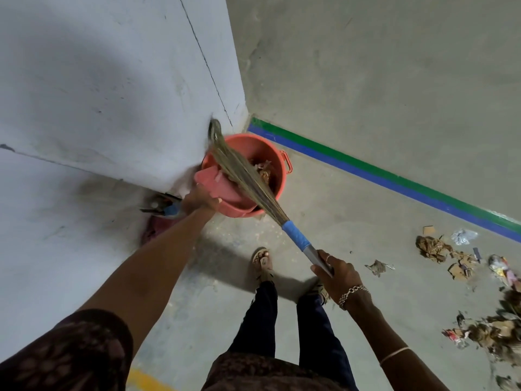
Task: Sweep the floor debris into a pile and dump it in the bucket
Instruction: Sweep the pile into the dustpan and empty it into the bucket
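A red bucket [277, 162] stands on the floor against the corner of a white wall, with brown debris inside. My left hand [198, 200] holds a pink dustpan [217, 184] tilted over the bucket's near rim. My right hand [335, 270] grips the metal handle of a grass broom [248, 176], just below its blue wrap. The broom's bristles lie across the bucket and dustpan, their tip touching the wall. A pile of leaves, cardboard scraps and wrappers [496, 331] lies on the floor at the right.
The white wall [98, 94] fills the left side. A blue-and-green stripe [394, 179] runs diagonally over the concrete floor. Dark tools and a pink cloth [160, 218] sit at the wall's foot. More scattered scraps [439, 249] lie nearby. My sandalled foot [262, 262] stands below the bucket.
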A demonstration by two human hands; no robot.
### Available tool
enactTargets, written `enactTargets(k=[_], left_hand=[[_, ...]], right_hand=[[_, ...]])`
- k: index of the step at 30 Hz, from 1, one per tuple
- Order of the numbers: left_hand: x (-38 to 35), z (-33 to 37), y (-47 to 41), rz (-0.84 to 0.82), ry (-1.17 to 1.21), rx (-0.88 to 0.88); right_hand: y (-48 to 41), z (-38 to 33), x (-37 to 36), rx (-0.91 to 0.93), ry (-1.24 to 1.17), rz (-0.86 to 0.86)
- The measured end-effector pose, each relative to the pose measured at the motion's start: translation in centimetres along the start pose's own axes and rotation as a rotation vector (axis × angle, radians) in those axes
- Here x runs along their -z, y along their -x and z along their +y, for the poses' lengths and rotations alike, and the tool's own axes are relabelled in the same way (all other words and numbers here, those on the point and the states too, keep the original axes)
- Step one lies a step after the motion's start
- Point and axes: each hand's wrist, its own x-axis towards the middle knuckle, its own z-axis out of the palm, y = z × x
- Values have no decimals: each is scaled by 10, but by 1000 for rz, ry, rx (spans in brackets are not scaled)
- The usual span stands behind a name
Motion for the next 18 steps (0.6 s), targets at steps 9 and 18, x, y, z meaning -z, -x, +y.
enactTargets(k=[9,18], left_hand=[[25,-4,19,24,-162,-63],[71,-2,43,50,-116,-101]], right_hand=[[4,9,2,-72,13,59],[51,12,4,4,-47,32]])
